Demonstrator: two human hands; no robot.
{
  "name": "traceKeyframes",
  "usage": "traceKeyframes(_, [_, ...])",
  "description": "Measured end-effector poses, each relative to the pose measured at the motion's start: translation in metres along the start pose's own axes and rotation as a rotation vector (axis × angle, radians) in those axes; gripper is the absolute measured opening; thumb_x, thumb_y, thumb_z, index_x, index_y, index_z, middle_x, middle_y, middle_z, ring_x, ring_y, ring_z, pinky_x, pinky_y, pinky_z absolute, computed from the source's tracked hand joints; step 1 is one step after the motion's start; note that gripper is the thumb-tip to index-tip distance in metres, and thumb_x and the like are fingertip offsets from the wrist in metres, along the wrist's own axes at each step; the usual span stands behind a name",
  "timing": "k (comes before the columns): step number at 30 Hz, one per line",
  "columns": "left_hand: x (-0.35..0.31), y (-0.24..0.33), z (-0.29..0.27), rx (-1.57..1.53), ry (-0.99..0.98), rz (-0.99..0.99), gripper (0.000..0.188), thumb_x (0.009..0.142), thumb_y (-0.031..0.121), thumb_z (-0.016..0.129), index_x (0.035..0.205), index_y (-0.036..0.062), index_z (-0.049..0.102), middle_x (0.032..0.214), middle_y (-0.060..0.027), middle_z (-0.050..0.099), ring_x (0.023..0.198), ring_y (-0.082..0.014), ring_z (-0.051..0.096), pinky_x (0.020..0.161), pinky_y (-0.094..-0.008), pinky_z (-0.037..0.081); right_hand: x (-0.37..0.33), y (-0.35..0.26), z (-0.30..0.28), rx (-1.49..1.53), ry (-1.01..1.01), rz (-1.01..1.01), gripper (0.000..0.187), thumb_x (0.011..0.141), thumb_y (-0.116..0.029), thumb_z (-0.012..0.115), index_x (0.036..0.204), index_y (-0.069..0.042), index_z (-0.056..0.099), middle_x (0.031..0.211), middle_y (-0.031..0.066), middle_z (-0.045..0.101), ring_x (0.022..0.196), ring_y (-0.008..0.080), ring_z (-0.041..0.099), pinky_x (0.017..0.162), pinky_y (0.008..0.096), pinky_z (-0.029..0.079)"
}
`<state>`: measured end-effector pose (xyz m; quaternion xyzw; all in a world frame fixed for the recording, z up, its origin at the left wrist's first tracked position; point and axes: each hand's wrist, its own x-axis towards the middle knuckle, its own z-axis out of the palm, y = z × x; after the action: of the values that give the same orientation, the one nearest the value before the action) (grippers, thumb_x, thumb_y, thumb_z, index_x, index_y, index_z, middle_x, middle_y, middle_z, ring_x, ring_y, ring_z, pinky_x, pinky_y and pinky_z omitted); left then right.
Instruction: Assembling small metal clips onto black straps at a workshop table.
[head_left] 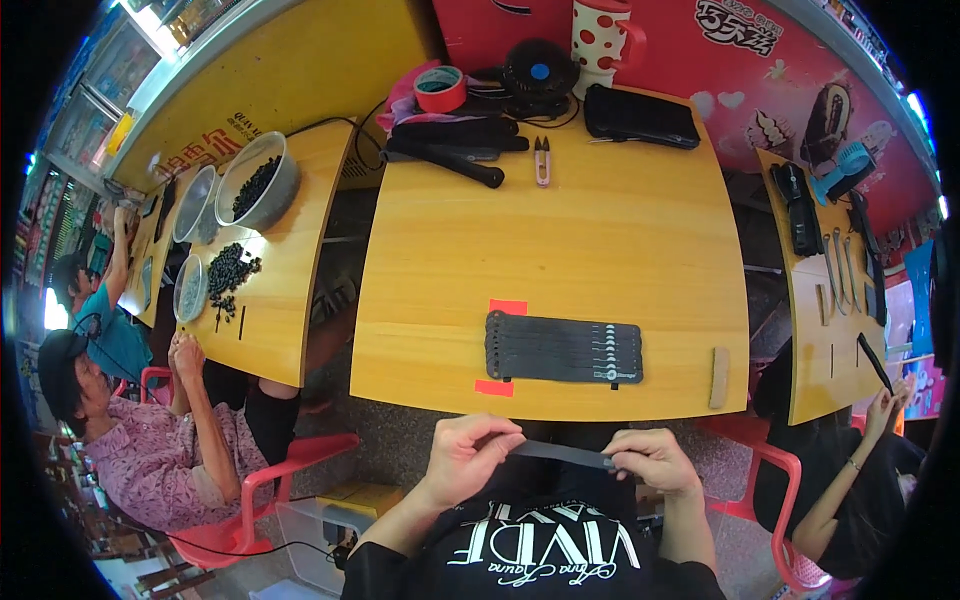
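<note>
Just beyond both hands, the table fills the middle. The left hand and right hand are nearly closed, thumb and fingers pinching opposite ends of one thin dark strip, slightly bowed, short of the table's near edge. Likely trouble: the stack of black strips ahead could skew if a hand knocks it; the held strip could fall if either pinch slips, or crease from uneven pull. Containers, big to small: low and left of the hands, a clear bin, with a yellow box in or behind it, can't tell; far left, a large clear tub holding black pieces; far ahead, a black pouch, contents hidden; far left, a small clear tub, pale bits inside, too small to identify
</note>
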<state>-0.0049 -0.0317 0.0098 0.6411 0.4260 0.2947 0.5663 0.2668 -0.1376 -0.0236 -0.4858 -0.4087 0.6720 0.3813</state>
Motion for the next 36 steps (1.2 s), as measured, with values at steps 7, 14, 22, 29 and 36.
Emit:
traceKeyframes(7, [0.016, -0.021, -0.005, -0.324, 0.119, -0.140, 0.012, 0.084, -0.007, 0.069, 0.093, -0.0013, 0.072, 0.084, -0.0044, 0.068, 0.070, -0.0075, 0.063, 0.058, -0.0196, 0.049, 0.001, 0.001, -0.003, -0.189, 0.450, -0.099, 0.008, 0.081, 0.007, 0.067, 0.088, 0.003, 0.069, 0.073, 0.0018, 0.063, 0.061, 0.0076, 0.057, 0.054, 0.0211, 0.044])
traceKeyframes(14, [0.037, -0.035, -0.018, -0.336, 0.158, -0.138, 0.015, 0.085, -0.008, 0.067, 0.098, -0.0016, 0.070, 0.079, -0.0042, 0.068, 0.065, -0.0077, 0.062, 0.056, -0.0188, 0.048, 0.021, -0.001, -0.007, 0.122, 0.575, -0.268, 0.015, 0.086, 0.009, 0.063, 0.099, 0.002, 0.066, 0.084, 0.0009, 0.061, 0.068, 0.0052, 0.057, 0.058, 0.0185, 0.044])
traceKeyframes(22, [0.044, -0.034, -0.016, -0.285, 0.215, -0.173, 0.012, 0.084, -0.003, 0.070, 0.097, -0.0024, 0.070, 0.075, -0.0043, 0.068, 0.060, -0.0065, 0.061, 0.050, -0.0174, 0.044, 0.036, 0.009, 0.000, -0.012, 0.862, -0.357, 0.016, 0.082, 0.014, 0.066, 0.094, 0.003, 0.065, 0.079, 0.0030, 0.061, 0.067, 0.0064, 0.059, 0.059, 0.0189, 0.048])
traceKeyframes(29, [0.046, -0.032, -0.017, -0.279, 0.230, -0.212, 0.011, 0.084, -0.003, 0.071, 0.094, -0.0024, 0.069, 0.074, -0.0041, 0.068, 0.058, -0.0064, 0.061, 0.050, -0.0169, 0.044, 0.041, 0.008, -0.004, -0.258, 0.880, -0.415, 0.007, 0.078, 0.009, 0.070, 0.078, 0.003, 0.066, 0.071, 0.0047, 0.060, 0.062, 0.0088, 0.055, 0.054, 0.0227, 0.042])
traceKeyframes(36, [0.049, -0.034, -0.017, -0.271, 0.234, -0.223, 0.011, 0.083, -0.004, 0.072, 0.093, -0.0023, 0.069, 0.074, -0.0040, 0.068, 0.058, -0.0064, 0.061, 0.050, -0.0170, 0.044, 0.044, -0.002, -0.004, -0.391, 0.893, -0.382, 0.008, 0.076, 0.009, 0.070, 0.078, 0.003, 0.066, 0.070, 0.0067, 0.060, 0.060, 0.0108, 0.056, 0.053, 0.0238, 0.042])
